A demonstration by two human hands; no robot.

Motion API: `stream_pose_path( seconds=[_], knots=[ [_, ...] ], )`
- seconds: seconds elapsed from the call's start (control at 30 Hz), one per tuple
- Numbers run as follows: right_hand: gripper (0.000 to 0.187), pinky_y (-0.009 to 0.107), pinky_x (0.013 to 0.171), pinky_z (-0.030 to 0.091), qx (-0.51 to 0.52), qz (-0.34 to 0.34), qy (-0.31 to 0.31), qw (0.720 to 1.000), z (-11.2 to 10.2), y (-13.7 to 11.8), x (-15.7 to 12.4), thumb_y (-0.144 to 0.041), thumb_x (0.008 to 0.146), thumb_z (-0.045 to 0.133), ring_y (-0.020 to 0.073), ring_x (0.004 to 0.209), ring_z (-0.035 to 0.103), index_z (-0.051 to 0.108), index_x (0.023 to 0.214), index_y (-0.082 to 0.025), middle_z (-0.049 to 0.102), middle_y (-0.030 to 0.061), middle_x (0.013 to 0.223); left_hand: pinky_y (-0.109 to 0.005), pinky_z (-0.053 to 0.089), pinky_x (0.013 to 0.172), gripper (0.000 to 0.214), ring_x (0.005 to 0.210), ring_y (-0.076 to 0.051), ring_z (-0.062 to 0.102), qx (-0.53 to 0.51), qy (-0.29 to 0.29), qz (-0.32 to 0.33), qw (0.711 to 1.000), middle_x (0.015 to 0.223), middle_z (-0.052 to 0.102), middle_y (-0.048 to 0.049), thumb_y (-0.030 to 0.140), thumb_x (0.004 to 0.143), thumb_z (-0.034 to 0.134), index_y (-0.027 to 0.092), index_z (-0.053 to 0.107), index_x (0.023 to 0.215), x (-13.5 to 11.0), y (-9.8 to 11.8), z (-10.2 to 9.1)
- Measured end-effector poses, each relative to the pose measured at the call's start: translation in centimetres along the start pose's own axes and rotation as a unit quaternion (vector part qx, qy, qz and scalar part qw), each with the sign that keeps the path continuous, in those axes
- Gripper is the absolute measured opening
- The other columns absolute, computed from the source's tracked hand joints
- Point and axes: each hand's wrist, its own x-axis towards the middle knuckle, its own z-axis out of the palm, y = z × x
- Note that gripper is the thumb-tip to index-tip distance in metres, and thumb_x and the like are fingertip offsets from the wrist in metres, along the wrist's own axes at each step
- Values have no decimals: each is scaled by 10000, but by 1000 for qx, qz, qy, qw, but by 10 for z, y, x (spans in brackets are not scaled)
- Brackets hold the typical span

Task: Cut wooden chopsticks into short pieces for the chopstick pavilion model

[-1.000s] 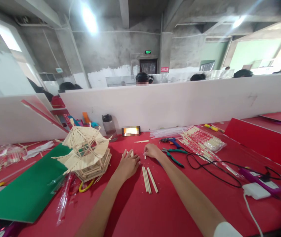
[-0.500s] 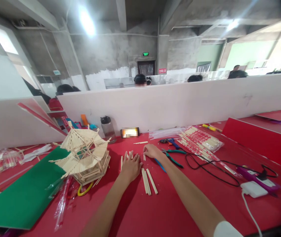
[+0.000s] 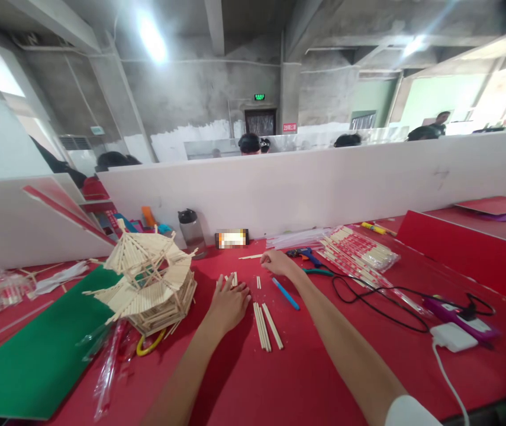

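My left hand (image 3: pixel 230 305) lies flat with its fingers spread, over several short wooden sticks (image 3: pixel 235 278) that it partly hides. My right hand (image 3: pixel 278 263) has its fingers curled together at the right end of thin sticks (image 3: pixel 250 257) lying crosswise behind; what is between its fingertips is hidden. Between the hands lies a pair of short stick pieces (image 3: pixel 258 282). Longer sticks (image 3: pixel 261 328) lie nearer me, side by side. A blue pen-like tool (image 3: pixel 286 294) rests below my right wrist. To the left stands a pavilion-shaped stick model (image 3: pixel 150 278).
A glue gun (image 3: pixel 308 255), green-handled pliers (image 3: pixel 317 272) and packs of sticks (image 3: pixel 359 248) lie right. A black cable (image 3: pixel 381 290) runs to a purple power strip (image 3: pixel 461 319). A bottle (image 3: pixel 192 232) and phone (image 3: pixel 232 238) stand by the white partition (image 3: pixel 306 183). A green board (image 3: pixel 35 349) lies left.
My right hand has moved off the pair of short pieces, up and away to the crosswise sticks. My left hand has shifted slightly towards me, still spread.
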Motion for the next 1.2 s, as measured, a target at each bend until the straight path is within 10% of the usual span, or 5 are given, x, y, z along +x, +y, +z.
stream_pose_path(
  seconds=[0.23,0.7,0.97,1.2],
  knots=[
    [170,202,617,413,-2,-18,17,1000,-8,1,1,-175,796,621,138,706,636,705,944,-171,713,38,829,-585,140,1146,421,1399,-343,307,50,7,-28,998,1295,612,-149,309,963,369,124,601,1262,19,19,11],
    [168,200,644,443,35,-41,18,998,-24,6,0,-158,824,583,139,710,648,691,953,-156,716,43,798,-510,207,1141,247,1264,-267,483,-99,0,-55,994,1128,706,-36,225,873,525,294,728,996,9,-23,-1],
    [172,200,642,449,63,-52,14,997,-31,10,0,-166,838,578,138,717,650,685,972,-157,716,41,791,-427,293,1097,321,1221,-247,508,-115,12,-70,991,1228,651,-60,361,840,642,302,681,1152,19,-24,7],
    [150,201,653,450,68,-57,34,996,-35,17,2,-193,825,602,133,728,646,694,940,-167,708,35,841,-314,411,919,149,971,-196,615,-152,27,-79,985,936,727,-15,373,826,658,284,762,887,33,-19,13]
  ],
)
